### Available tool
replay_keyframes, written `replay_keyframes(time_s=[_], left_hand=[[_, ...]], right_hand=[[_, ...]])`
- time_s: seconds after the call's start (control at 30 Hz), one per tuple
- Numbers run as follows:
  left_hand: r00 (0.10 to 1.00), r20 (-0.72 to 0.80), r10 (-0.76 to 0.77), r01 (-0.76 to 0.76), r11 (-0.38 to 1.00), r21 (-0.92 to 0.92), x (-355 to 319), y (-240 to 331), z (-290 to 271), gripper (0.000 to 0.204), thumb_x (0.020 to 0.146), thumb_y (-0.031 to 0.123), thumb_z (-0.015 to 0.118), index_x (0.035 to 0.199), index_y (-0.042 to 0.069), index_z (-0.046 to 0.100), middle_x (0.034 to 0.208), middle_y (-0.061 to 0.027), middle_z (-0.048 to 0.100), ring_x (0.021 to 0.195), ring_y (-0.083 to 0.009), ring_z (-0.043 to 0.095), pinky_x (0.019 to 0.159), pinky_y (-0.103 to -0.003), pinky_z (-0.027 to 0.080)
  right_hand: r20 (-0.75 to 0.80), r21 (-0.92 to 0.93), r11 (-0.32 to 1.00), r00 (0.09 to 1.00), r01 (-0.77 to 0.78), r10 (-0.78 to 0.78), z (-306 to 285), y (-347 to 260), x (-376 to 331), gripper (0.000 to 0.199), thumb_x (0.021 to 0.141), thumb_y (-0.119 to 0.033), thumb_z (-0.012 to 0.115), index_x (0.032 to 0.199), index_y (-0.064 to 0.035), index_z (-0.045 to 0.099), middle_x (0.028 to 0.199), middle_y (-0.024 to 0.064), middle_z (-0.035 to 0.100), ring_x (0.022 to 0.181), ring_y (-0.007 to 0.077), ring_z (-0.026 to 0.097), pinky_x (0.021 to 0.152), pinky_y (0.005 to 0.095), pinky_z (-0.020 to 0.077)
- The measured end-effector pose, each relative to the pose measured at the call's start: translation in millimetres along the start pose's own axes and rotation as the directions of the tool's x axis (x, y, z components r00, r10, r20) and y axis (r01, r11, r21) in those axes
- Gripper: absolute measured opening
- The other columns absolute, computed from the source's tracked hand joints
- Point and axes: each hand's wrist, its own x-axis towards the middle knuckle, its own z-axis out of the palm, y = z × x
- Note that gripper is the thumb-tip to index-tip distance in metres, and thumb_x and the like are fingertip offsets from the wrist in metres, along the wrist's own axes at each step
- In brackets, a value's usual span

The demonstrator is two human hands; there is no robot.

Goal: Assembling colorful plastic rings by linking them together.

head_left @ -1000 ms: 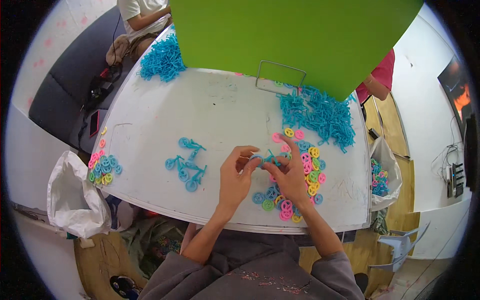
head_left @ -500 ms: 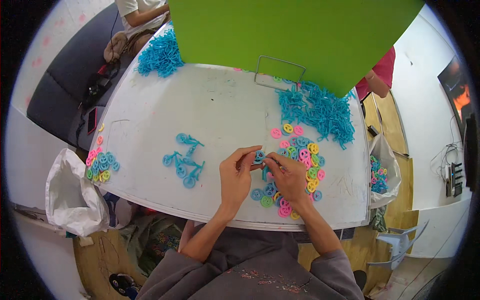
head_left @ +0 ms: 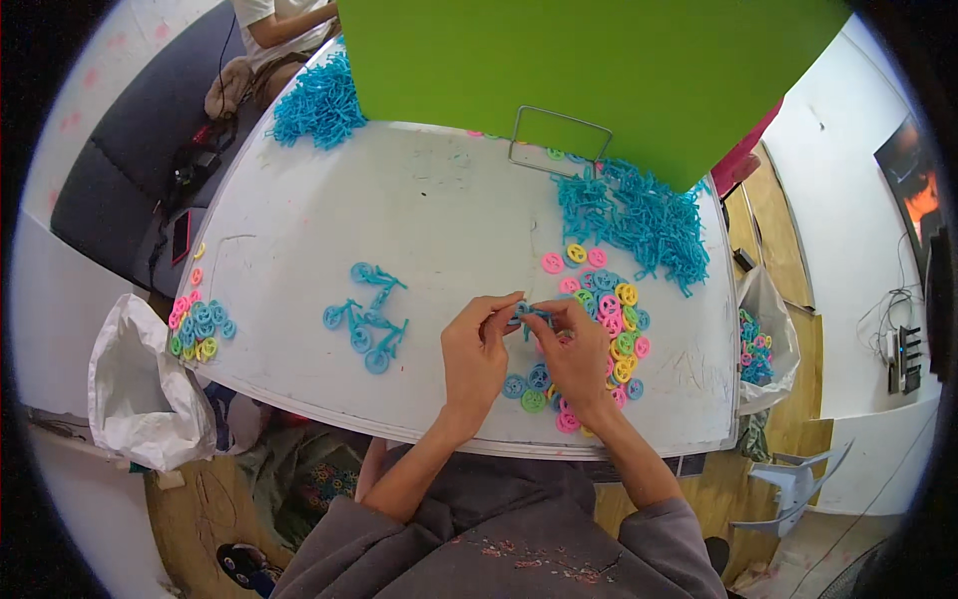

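Above the right-centre of the white table, my left hand is closed, pinching a small blue spoked toy wheel. My right hand meets it, its fingers closed on a thin blue plastic stem piece that they mostly hide. The two parts touch between my fingertips. To the left lie several blue wheels joined to branching stems. Beside and partly beneath my right hand spreads a pile of loose wheels in pink, yellow, green and blue.
Blue stem pieces are heaped at the far right and far left. A green board stands across the back, a wire frame before it. More wheels lie at the left edge. White sacks flank the table; other people sit beyond.
My fingertips have shifted slightly; the wheel has turned between them, and the stem under my right hand has swung up beside it. The person at far right has leaned partly behind the board.
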Motion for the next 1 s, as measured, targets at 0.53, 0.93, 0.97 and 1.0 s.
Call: replay_keyframes(time_s=[0.53,0.93,0.97,1.0], left_hand=[[0.998,0.047,-0.047,0.046,0.999,0.02,6,6,-16,0.019,0.096,0.008,0.051,0.104,-0.002,0.065,0.082,-0.0043,0.064,0.073,-0.0089,0.059,0.066,-0.024,0.052],[0.945,0.249,-0.211,0.215,0.977,0.011,33,5,-8,0.034,0.1,0.029,0.046,0.109,0.003,0.065,0.095,-0.0034,0.064,0.083,-0.0098,0.057,0.07,-0.025,0.047],[0.957,0.247,-0.155,0.126,0.984,0.127,43,8,-1,0.03,0.098,0.028,0.05,0.105,0.004,0.066,0.092,-0.0068,0.064,0.085,-0.0158,0.06,0.071,-0.028,0.048],[0.957,0.248,-0.151,0.122,0.984,0.128,55,5,6,0.03,0.098,0.028,0.05,0.105,0.004,0.066,0.092,-0.0068,0.064,0.085,-0.0158,0.06,0.071,-0.028,0.048]], right_hand=[[0.321,0.352,0.922,0.946,-0.163,0.044,-7,0,8,0.02,0.081,-0.009,0.073,0.098,-0.0031,0.064,0.081,0.0051,0.067,0.073,0.0105,0.062,0.063,0.0243,0.0488],[0.304,0.377,0.922,0.928,0.092,-0.217,-39,19,25,0.034,0.076,0.009,0.062,0.109,-0.0028,0.059,0.1,0.0035,0.056,0.093,0.012,0.053,0.079,0.0262,0.0451],[0.121,0.518,0.85,0.976,0.095,-0.183,-39,22,27,0.03,0.077,0.008,0.061,0.104,-0.0019,0.059,0.1,0.0033,0.056,0.093,0.0122,0.051,0.079,0.0265,0.0442],[-0.01,0.545,0.823,0.983,0.158,-0.182,-38,20,32,0.012,0.086,0.0,0.058,0.098,-0.0024,0.058,0.095,0.0035,0.059,0.085,0.0107,0.053,0.077,0.0259,0.0447]])
